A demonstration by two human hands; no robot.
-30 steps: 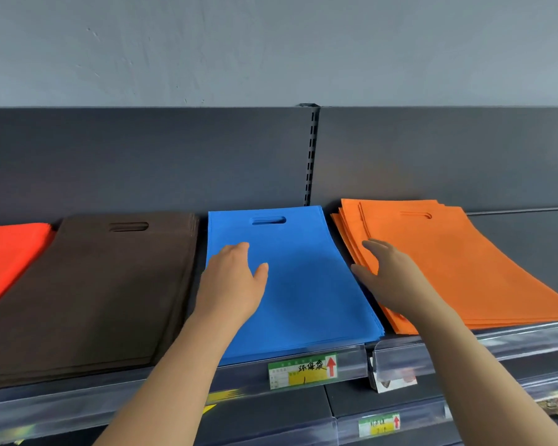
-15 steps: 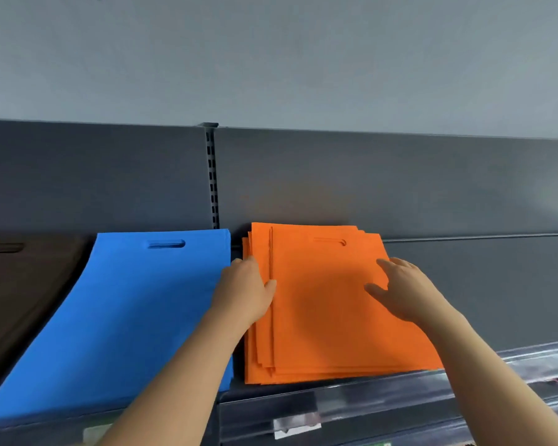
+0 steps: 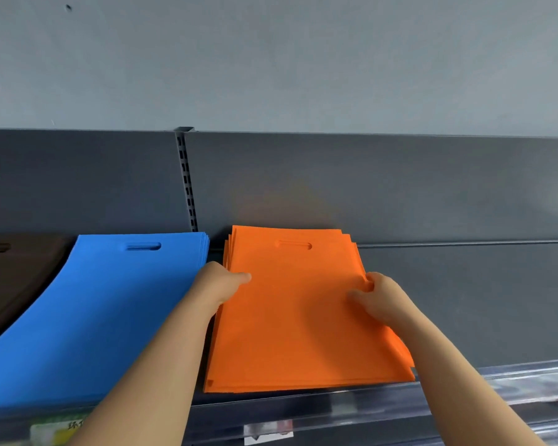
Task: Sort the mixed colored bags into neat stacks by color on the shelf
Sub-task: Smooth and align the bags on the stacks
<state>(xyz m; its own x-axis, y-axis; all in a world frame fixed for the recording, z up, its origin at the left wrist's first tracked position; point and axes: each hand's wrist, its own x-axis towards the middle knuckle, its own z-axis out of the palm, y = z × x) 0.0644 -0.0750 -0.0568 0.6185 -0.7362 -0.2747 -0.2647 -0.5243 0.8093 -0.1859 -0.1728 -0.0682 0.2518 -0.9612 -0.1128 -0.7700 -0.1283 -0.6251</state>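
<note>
**Shelf of bags by colour: orange stack in hand**

Left to right:
- brown stack [image 3: 16, 278]: lies flat at the frame edge and is mostly cut off.
- blue stack [image 3: 103, 317]: sits just beside the brown, edges flush, handle slot to the rear.
- left hand [image 3: 218, 284]: narrow grip on the orange stack's left edge, thumb laid over the top bag, fingers hidden at the side.
- orange stack [image 3: 290, 317]: on the shelf just right of the blue; its rear corners are fanned and stepped, not flush.
- right hand [image 3: 377, 297]: fingers curled, grip pinching the orange stack's right edge.
- shelf [image 3: 480, 300]: dark grey deck running on to the right.

Status, as judged: the colours appear separated, with no stray bag showing in any stack, and the blue looks finished. What remains is squaring the orange edges. Anything left of the brown is out of view.
</note>
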